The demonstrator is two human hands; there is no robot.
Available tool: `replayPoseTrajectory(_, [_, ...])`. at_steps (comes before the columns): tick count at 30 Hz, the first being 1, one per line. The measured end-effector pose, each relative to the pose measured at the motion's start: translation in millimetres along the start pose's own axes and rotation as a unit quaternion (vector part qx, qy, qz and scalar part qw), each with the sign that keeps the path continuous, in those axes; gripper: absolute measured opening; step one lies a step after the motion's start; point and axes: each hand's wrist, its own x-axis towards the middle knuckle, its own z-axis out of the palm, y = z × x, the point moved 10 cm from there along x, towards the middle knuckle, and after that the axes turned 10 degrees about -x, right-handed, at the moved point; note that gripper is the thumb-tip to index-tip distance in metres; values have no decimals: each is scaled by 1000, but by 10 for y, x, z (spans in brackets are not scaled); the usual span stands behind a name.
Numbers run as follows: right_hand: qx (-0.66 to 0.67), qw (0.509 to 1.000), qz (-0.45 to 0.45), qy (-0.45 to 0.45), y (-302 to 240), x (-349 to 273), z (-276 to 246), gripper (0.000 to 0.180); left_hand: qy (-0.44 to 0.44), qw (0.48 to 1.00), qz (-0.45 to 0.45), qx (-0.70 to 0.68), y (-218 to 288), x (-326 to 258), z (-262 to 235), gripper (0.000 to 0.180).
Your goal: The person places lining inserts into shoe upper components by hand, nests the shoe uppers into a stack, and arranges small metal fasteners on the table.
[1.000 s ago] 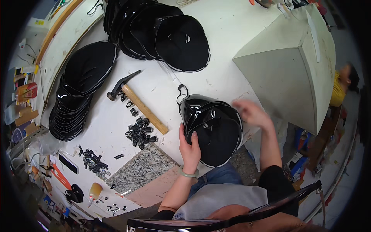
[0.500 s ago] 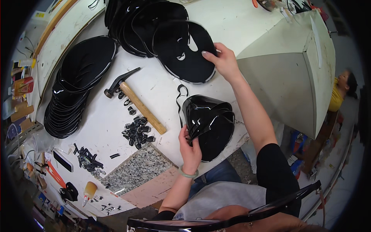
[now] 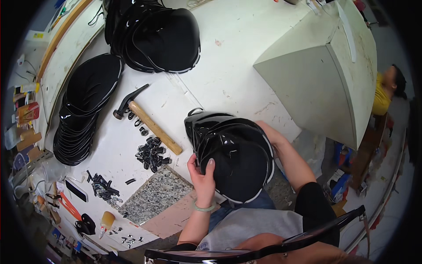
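A black mask-like shell (image 3: pixel 246 169) with a dark inner face and pale rim lies over another glossy black shell (image 3: pixel 211 119) at the table's front edge. My left hand (image 3: pixel 203 178) grips their left side, thumb on the inner face and the other fingers partly hidden behind. At the upper right rim, my right hand (image 3: pixel 269 133) holds the top shell; its fingers are hidden behind it. A thin black strap (image 3: pixel 193 111) loops out at the upper left of these shells.
Stacked black shells stand at the back (image 3: pixel 167 39) and left (image 3: pixel 77 127). A claw hammer (image 3: pixel 154 125) lies beside small black clips (image 3: pixel 151 154). Nearer are a stone slab (image 3: pixel 156 193), short black strips (image 3: pixel 103 187), a phone (image 3: pixel 76 190) and a glue bottle (image 3: pixel 107 220). A large grey box (image 3: pixel 307 83) stands right.
My right hand has brought the shell from the back stack down onto the one at my left hand. My left hand has shifted slightly left and down, its thumb now on the top shell.
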Motion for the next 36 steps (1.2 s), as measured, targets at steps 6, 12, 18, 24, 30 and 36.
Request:
replayPoseTrajectory(6, [-171, 965, -50, 194, -486, 146, -621, 32, 22, 971, 140, 191, -47, 23, -79, 45])
replayPoseTrajectory(12, [-531, 750, -227, 322, -1834, 1011, -359, 48, 6, 979, 121, 165, -26, -4, -10, 55])
replayPoseTrajectory(18, [-605, 594, -224, 480, -2128, 1916, -161, 55, 35, 901, 136, 410, 271, 5, -166, 77])
replayPoseTrajectory(24, [-341, 869, -86, 348, -2028, 1790, -242, 46, -43, 835, 258, 483, 242, 29, 152, 64])
replayPoseTrajectory(30, [77, 973, -180, 123, -1974, 1282, -9, 42, -33, 975, 51, 212, -66, 81, -176, 52])
replayPoseTrajectory(36, [59, 962, -235, 126, -1971, 703, -10, 42, -85, 993, -22, 82, 13, -126, -263, 57])
